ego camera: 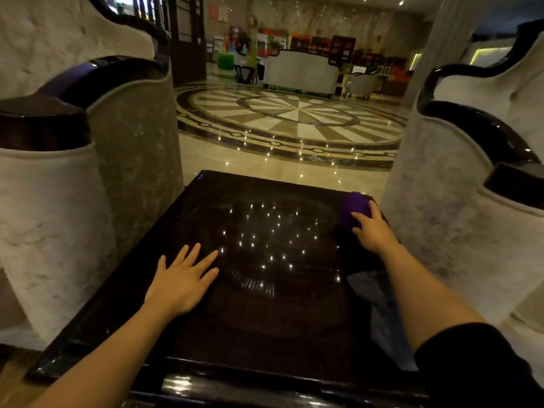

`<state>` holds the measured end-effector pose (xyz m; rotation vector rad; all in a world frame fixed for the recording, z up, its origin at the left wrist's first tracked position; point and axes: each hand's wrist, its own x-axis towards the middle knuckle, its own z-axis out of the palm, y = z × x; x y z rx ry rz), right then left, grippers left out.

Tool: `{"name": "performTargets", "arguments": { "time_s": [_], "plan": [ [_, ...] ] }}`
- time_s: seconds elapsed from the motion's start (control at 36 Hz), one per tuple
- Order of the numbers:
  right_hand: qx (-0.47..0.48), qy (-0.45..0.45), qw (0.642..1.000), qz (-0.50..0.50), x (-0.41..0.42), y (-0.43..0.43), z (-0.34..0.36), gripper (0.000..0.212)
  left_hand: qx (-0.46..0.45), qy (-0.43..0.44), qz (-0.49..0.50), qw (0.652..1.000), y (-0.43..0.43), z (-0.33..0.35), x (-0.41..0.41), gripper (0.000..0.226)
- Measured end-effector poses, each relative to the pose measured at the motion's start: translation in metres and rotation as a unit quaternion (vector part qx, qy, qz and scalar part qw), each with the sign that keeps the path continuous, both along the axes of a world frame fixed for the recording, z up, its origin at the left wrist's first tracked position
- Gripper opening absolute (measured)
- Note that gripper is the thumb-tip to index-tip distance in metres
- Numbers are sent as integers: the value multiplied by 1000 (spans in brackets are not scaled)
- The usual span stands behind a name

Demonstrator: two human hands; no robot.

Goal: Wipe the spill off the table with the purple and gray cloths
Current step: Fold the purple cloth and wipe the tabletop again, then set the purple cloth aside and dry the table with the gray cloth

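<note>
A dark glossy wooden table [265,319] fills the lower middle of the head view, with ceiling lights mirrored in its top. The purple cloth [353,209] lies bunched at the table's far right corner. My right hand [372,228] rests on its near side with fingers curled over it. The gray cloth [379,307] lies spread along the table's right edge, partly under my right forearm. My left hand [184,278] lies flat on the table's left middle, fingers spread, holding nothing. I cannot make out a spill among the reflections.
Pale upholstered armchairs with dark wooden trim stand close on the left [73,187] and right [471,201] of the table. Beyond the far edge lies a polished marble floor [294,119] with a round pattern, and more seating far back.
</note>
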<state>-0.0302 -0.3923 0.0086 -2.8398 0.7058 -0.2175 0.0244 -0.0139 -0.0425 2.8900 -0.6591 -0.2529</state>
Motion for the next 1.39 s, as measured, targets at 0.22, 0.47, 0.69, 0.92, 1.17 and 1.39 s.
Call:
{"name": "performTargets", "arguments": {
  "time_s": [0.22,0.47,0.69,0.92,1.17,1.39],
  "plan": [
    [32,135,990,-33,0,-2,-22,54,-5,-3,6,1000,-1,3,-3,50],
    [55,101,993,-17,-24,11,-1,58,2,-4,8,1000,-1,3,-3,50],
    [29,42,999,-3,-86,33,6,59,19,5,-5,1000,1,2,-3,51],
    [59,73,995,-35,-150,66,-23,60,8,11,-11,1000,2,5,-6,51],
    [72,79,993,-51,-141,70,-36,61,8,14,-14,1000,4,5,-6,51],
    [62,85,993,-48,-104,74,-38,56,10,13,-18,1000,4,4,-6,51]
  ]
}}
